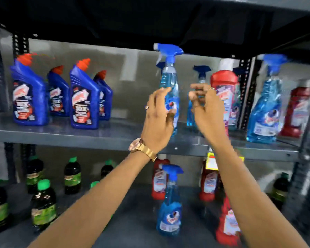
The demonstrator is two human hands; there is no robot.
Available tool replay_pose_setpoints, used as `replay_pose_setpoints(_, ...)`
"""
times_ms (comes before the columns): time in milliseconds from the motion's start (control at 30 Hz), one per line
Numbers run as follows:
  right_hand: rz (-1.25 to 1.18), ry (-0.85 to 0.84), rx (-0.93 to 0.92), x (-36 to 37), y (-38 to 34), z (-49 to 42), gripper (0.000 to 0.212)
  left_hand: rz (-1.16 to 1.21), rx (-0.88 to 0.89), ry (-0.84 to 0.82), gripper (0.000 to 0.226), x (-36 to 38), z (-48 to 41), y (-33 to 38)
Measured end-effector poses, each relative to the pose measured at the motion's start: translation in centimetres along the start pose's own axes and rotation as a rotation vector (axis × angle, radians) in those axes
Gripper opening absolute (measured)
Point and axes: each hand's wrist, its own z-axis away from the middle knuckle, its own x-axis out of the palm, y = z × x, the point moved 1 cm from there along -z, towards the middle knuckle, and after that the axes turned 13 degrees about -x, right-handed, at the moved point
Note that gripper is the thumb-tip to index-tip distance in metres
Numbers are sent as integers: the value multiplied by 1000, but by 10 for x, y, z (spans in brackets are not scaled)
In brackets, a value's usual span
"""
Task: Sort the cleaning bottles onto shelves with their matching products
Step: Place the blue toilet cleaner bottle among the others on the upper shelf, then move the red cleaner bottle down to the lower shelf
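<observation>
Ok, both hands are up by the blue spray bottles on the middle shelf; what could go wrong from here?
1. The spray bottle beside the left hand stands near the shelf edge; a nudge could tip it off.
2. The right hand reaches past a second spray bottle close to the red bottle; either could topple.
3. A blue spray bottle sits among red ones on the lower shelf, so it may get overlooked.
</observation>
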Motion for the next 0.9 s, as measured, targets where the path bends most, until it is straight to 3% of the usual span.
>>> replay_pose_setpoints(133,193,55,57,-47,54,-6,34,74,-108,-205,47,66,-8,19)
replay_pose_setpoints(300,214,-79,348,-58,126,-14,56,14,-428,-372,52,132,-46,22)
replay_pose_setpoints(400,118,-136,440,-53,148,-17,44,22,-542,-405,43,152,-60,20)
replay_pose_setpoints(533,-68,-83,520,-56,138,-19,30,305,-670,-409,35,162,-57,26)
replay_pose_setpoints(700,-146,-45,460,-68,125,-13,30,345,-611,-401,33,148,-51,36)
replay_pose_setpoints(900,-250,-26,307,-79,80,-3,34,285,-507,-282,31,100,-33,58)
